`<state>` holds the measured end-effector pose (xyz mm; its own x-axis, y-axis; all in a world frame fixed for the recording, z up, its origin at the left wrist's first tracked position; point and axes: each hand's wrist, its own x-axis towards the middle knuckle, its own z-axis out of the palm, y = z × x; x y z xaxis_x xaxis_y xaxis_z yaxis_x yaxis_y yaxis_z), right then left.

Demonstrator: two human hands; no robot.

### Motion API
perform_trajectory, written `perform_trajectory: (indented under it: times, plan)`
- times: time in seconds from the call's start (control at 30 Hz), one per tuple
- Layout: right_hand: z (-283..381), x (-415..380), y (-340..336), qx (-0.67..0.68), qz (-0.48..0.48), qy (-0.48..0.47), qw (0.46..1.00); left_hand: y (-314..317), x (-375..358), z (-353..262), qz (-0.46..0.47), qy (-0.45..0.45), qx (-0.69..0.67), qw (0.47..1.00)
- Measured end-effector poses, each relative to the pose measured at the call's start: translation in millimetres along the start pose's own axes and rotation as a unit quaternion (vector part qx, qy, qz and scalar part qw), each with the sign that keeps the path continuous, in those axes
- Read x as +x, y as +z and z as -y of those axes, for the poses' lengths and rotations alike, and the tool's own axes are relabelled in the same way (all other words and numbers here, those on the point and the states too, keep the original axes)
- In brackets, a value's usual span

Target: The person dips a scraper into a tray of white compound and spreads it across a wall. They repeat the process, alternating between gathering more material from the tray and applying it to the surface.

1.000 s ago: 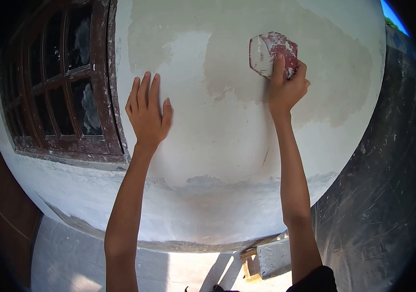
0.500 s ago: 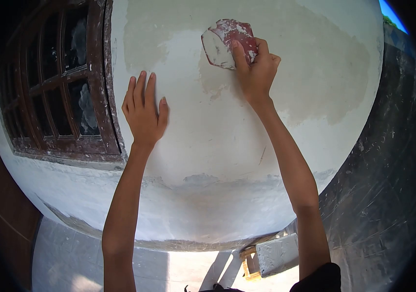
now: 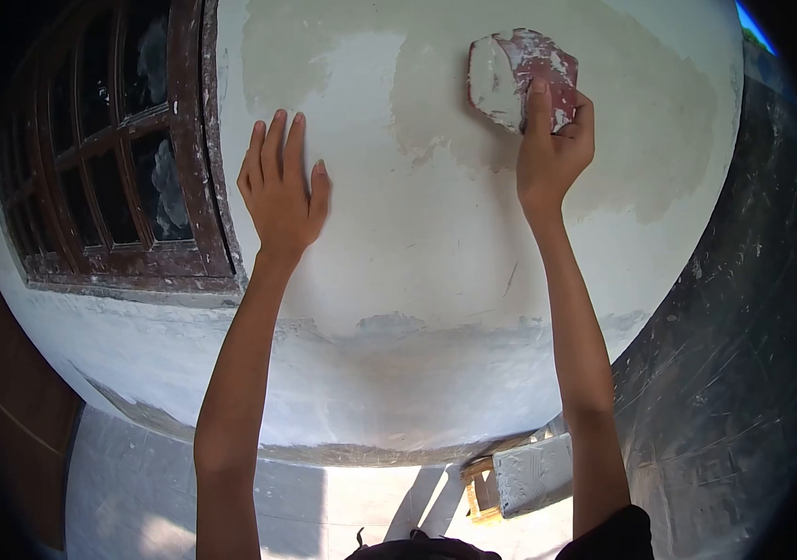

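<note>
Across the middle of the head view spreads a whitish wall (image 3: pixel 398 243) with darker, damp-looking patches in its upper part. My left hand (image 3: pixel 282 191) lies flat against it beside the window, fingers spread and holding nothing. High on the right, my right hand (image 3: pixel 555 149) grips a flat reddish scraper (image 3: pixel 548 75) smeared with white paste, thumb on its near face. The scraper is at the wall, over the edge of a darker patch; its contact edge cannot be made out.
A brown wooden window (image 3: pixel 118 266) with dark panes is at the left. Below, near my right forearm, a paste-covered board (image 3: pixel 534 476) rests by a wooden frame (image 3: pixel 482 499) on the sunlit floor (image 3: pixel 361 495). A dark surface (image 3: pixel 734 345) runs along the right.
My right hand has moved right with the scraper, which is now more upright in my grip. My left hand sits slightly higher in view, still flat on the wall.
</note>
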<state>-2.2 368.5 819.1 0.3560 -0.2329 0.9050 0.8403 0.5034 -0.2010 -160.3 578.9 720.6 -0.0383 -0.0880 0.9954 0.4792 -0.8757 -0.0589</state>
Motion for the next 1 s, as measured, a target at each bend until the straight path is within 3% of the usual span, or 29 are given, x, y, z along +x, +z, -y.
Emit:
perform_trajectory:
  times: [0.07,0.1,0.17,0.37,0.43,0.53,0.6,0.67,0.8,0.87,0.97,1.0]
  plan:
    - [-13,-25,12,-0.099,0.091,-0.026,0.991,-2,-1,-1,0.001,-0.001,-0.004,1.0]
    - [-25,-31,11,-0.1,0.09,-0.026,0.991,-2,-1,-2,0.006,-0.001,-0.006,1.0]
    - [-44,-36,14,-0.24,0.098,-0.205,0.944,-3,0,-1,0.008,0.001,-0.004,1.0]
    - [-58,7,-37,-0.312,-0.022,-0.105,0.944,-2,-2,0,0.002,-0.004,0.001,1.0]
    - [-57,26,-52,-0.27,-0.118,-0.032,0.955,-2,-1,-1,0.001,-0.005,0.004,1.0]
    - [-36,25,-53,-0.176,-0.172,0.001,0.969,-1,0,-1,-0.007,-0.002,-0.004,1.0]
    - [-26,12,-35,-0.094,-0.17,-0.02,0.981,-2,-1,-1,-0.003,0.001,-0.006,1.0]
    - [-10,-10,-16,-0.006,-0.017,0.024,1.0,-2,-1,-1,0.002,0.004,-0.008,1.0]
    - [-34,-53,2,-0.198,0.141,-0.168,0.955,-3,0,-2,0.002,0.003,-0.009,1.0]
    - [-44,-52,-2,-0.209,0.134,-0.184,0.951,-3,1,-1,0.005,0.004,-0.008,1.0]
    - [-56,-35,-22,-0.274,0.032,-0.179,0.944,-2,-1,-1,0.006,0.004,0.005,1.0]
    - [-55,-29,-35,-0.317,0.017,-0.136,0.939,-3,-1,-1,0.006,0.004,0.002,1.0]
